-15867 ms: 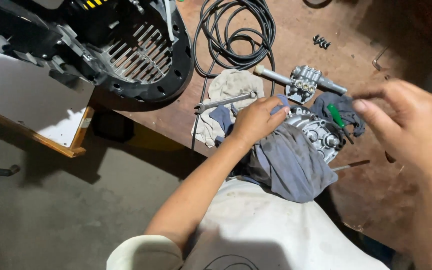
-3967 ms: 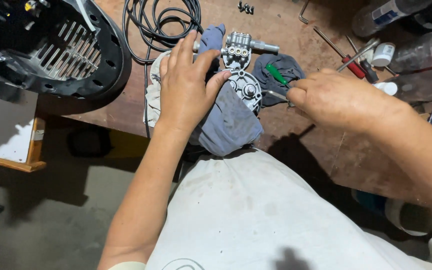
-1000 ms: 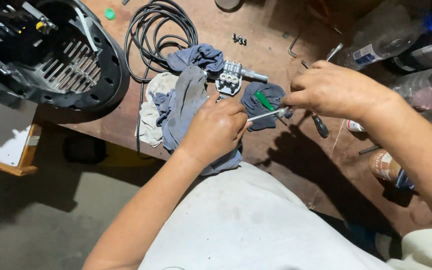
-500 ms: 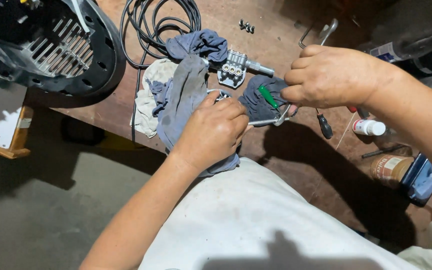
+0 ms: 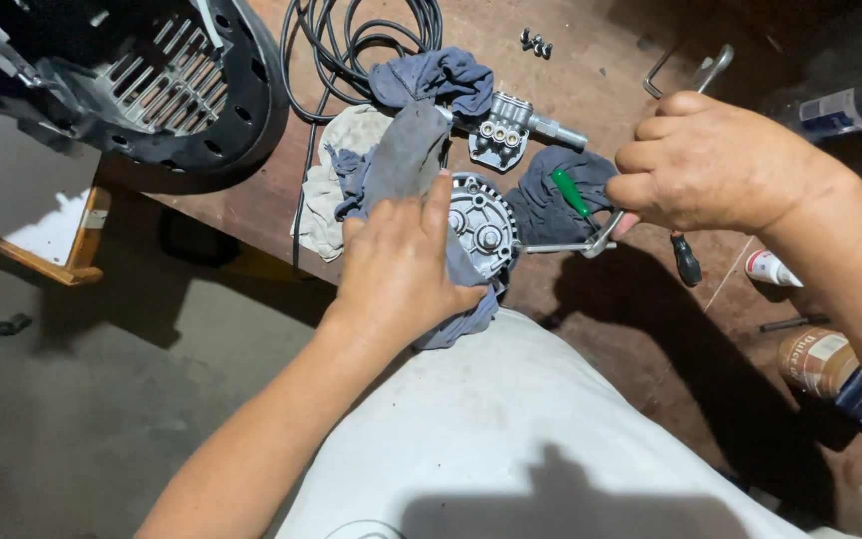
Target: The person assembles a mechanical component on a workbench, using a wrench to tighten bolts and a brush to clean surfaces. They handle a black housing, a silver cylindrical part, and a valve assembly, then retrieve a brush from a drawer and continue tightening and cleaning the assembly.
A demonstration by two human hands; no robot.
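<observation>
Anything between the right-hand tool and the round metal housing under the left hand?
Nothing visible. The metal tool in the right hand runs straight to the round metal housing across bare table. The left hand and grey rag cover only the housing's left side; the dark cloth lies just behind the tool.

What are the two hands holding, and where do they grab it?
The right hand pinches a thin L-shaped metal key at its bend. The left hand presses a grey-blue rag against the round ribbed metal cover.
</observation>
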